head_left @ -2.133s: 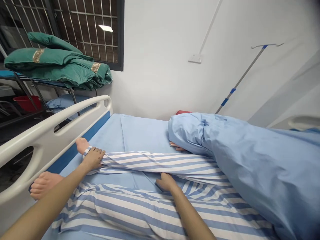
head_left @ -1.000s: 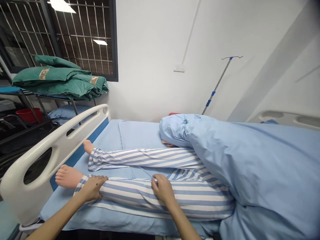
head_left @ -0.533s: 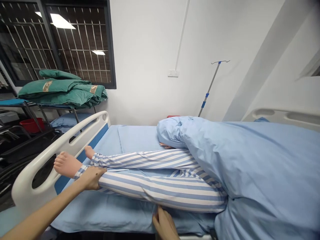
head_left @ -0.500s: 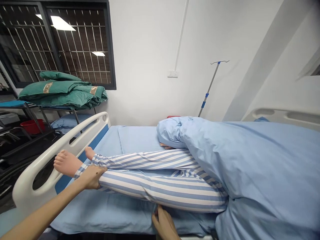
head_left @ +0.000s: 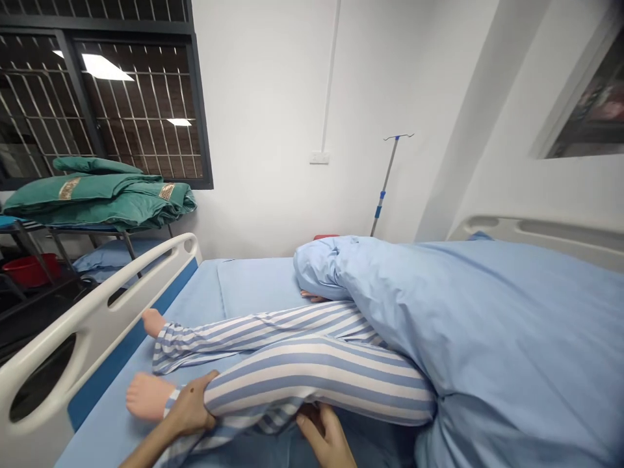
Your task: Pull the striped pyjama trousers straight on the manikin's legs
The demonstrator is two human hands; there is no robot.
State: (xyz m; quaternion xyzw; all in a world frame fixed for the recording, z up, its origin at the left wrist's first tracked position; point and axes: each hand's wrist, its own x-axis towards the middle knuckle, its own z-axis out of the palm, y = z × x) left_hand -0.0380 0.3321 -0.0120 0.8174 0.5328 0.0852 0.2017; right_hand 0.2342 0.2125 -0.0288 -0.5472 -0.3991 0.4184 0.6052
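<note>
Gripping the near leg [head_left: 336, 374] above its ankle, the left hand [head_left: 192, 403] is wrapping around the striped trouser cloth in the lower left of the frame, thumb lying along the top. The right hand [head_left: 329, 435] is reaching in from the bottom centre, curling its fingers beneath the knee; the cloth is hiding their tips, so I cannot tell whether it is closing on the leg or only supporting it.

The near leg is running across the lower centre, its knee bending and rising above the sheet [head_left: 256, 276]. The near foot [head_left: 149, 396] is pointing its toes towards the left edge, just beyond the left hand. Behind, the far leg [head_left: 263, 327] is lying nearly straight along the bed, its far foot [head_left: 153, 322] showing near the footboard [head_left: 95, 328] at left.

A blue quilt [head_left: 468, 312] is covering both thighs and filling the lower right; fingers [head_left: 312, 296] are poking out under its edge near the centre. At right, the headboard [head_left: 550, 229] is standing behind the quilt. A pole [head_left: 389, 172] is rising beyond the bed, right of centre, and green bedding [head_left: 102, 198] is resting below the window [head_left: 141, 107] in the upper left.
</note>
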